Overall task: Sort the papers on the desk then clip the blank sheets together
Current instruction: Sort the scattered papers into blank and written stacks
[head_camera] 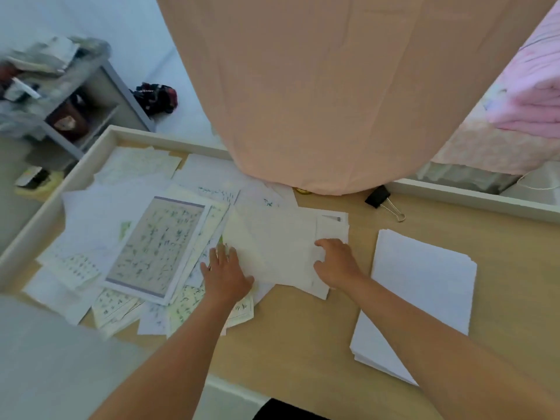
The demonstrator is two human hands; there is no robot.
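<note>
Largest before us is a peach cloth (333, 86), which hangs down from the top of the view until its hem meets the far side of the desk (303, 334). The desk is light wood with a raised white rim. Across its left half we see a scattered pile of written papers (91, 225), overlapping at all angles, many marked with green handwriting. On the right side of the desk, well apart from that pile, lies a neat stack of blank sheets (424, 298), its edges roughly squared. Between the pile and the stack, in the middle of the desk, we find a few loose blank sheets (278, 250) lying askew over one another. A printed page with a dark border (157, 247) rests on top of the written pile, just left of them.

The left hand (225, 274) lies flat with its fingers spread, pressing down where the loose blank sheets overlap the written pile. The right hand (336, 263) has its fingers curled at the right edge of the loose blank sheets and grips them there. Smallest is a black binder clip (382, 201) with silver handles, lying on bare wood near the far rim, beside the hem of the cloth.
</note>
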